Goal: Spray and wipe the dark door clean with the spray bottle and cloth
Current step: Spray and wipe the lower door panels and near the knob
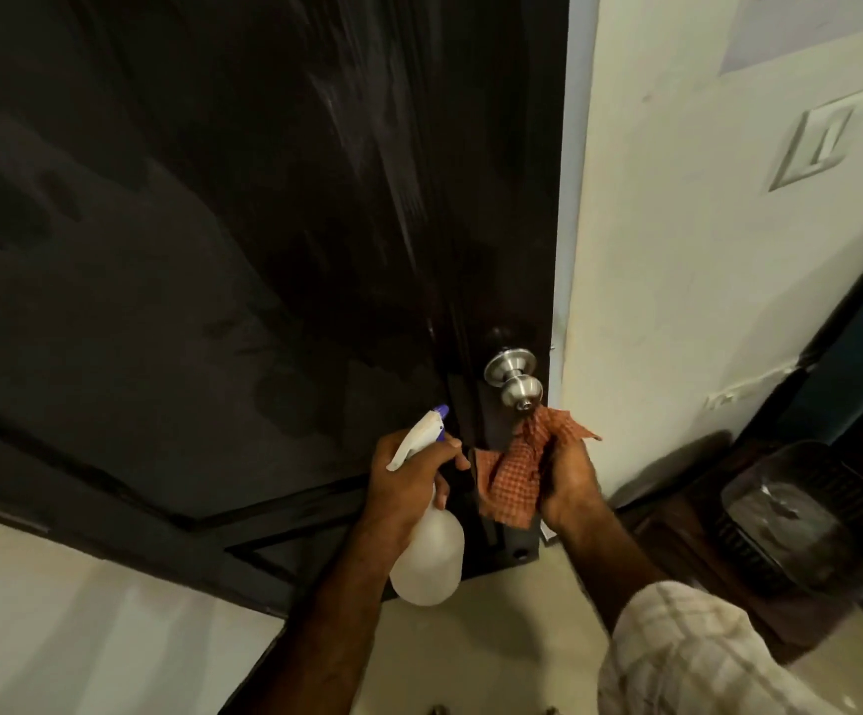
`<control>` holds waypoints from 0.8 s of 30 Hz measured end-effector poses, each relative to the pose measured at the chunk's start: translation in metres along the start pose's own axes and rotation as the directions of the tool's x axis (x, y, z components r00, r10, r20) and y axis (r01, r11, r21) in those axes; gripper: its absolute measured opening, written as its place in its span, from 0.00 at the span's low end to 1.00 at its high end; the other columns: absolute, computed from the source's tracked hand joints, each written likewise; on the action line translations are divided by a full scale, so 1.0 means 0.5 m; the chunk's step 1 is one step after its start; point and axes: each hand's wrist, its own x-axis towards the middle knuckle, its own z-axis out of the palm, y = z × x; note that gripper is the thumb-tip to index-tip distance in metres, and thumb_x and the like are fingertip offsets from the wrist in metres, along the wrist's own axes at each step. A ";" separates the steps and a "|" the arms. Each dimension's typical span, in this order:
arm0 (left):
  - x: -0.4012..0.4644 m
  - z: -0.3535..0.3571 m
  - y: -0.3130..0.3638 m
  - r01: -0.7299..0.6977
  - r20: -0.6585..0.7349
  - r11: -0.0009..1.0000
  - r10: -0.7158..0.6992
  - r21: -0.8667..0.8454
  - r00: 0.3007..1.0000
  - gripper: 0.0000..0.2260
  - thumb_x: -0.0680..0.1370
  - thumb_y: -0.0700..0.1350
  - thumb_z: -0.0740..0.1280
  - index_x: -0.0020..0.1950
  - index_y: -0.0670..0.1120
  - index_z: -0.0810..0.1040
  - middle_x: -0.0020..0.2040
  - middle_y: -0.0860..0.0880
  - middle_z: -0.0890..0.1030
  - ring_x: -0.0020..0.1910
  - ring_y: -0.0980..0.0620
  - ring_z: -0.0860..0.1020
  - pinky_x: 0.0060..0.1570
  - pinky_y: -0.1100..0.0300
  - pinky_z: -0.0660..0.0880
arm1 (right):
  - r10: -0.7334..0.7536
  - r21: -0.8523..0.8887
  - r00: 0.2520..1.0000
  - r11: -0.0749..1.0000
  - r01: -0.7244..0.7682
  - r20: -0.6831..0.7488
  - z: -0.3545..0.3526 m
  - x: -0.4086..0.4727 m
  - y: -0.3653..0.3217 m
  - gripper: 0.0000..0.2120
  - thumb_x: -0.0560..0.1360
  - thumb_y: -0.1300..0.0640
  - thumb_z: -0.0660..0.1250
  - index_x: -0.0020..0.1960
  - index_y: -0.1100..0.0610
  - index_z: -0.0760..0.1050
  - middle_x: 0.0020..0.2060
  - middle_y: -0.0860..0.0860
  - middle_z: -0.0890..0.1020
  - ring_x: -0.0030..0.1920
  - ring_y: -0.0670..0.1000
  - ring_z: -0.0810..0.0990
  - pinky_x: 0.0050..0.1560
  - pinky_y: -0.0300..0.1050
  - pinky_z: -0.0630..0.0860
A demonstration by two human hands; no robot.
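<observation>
The dark door [223, 240] fills the left and middle of the view, with pale smeared streaks on its upper right part. A silver door knob [514, 380] sticks out near its right edge. My left hand [409, 482] grips the neck of a translucent white spray bottle [432, 549], whose white and purple nozzle points up toward the door. My right hand [571, 482] holds a crumpled orange checked cloth [517, 472] just below the knob, and the cloth's top corner reaches the knob.
A white wall [677, 250] with a light switch [816, 141] stands right of the door. A dark fan-like appliance [790, 513] sits on the floor at the right. Pale floor [58, 611] shows at lower left.
</observation>
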 end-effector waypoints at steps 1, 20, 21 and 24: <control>0.000 0.003 -0.012 0.028 0.016 0.999 -0.028 0.022 0.999 0.08 0.79 0.37 0.73 0.55 0.34 0.80 0.42 0.37 0.86 0.25 0.47 0.72 0.24 0.60 0.68 | -0.040 -0.017 0.999 0.999 0.040 0.004 -0.025 -0.005 0.004 0.15 0.82 0.49 0.63 0.51 0.57 0.85 0.49 0.60 0.88 0.41 0.58 0.87 0.49 0.53 0.78; 0.025 0.106 -0.113 -0.008 -0.042 0.973 0.018 0.229 0.999 0.20 0.63 0.60 0.74 0.47 0.48 0.84 0.45 0.39 0.85 0.38 0.45 0.80 0.39 0.47 0.81 | -0.150 -0.001 0.989 0.989 0.150 0.007 -0.094 0.031 -0.010 0.18 0.82 0.64 0.62 0.70 0.65 0.78 0.61 0.67 0.82 0.55 0.65 0.85 0.53 0.63 0.86; 0.029 0.112 -0.112 0.003 -0.040 0.974 0.006 0.225 0.999 0.20 0.62 0.60 0.73 0.48 0.48 0.83 0.45 0.38 0.85 0.39 0.46 0.80 0.39 0.47 0.81 | -0.163 -0.013 0.987 0.986 0.163 0.000 -0.099 0.036 -0.014 0.19 0.81 0.64 0.63 0.70 0.64 0.78 0.63 0.67 0.82 0.57 0.66 0.84 0.58 0.65 0.85; 0.039 0.125 -0.111 0.014 -0.024 0.979 -0.009 0.205 1.000 0.22 0.63 0.60 0.75 0.51 0.48 0.84 0.47 0.38 0.85 0.39 0.45 0.81 0.39 0.44 0.83 | -0.202 -0.040 0.979 0.978 0.203 0.013 -0.101 0.028 -0.025 0.16 0.78 0.65 0.65 0.64 0.62 0.82 0.57 0.62 0.86 0.55 0.62 0.86 0.56 0.59 0.86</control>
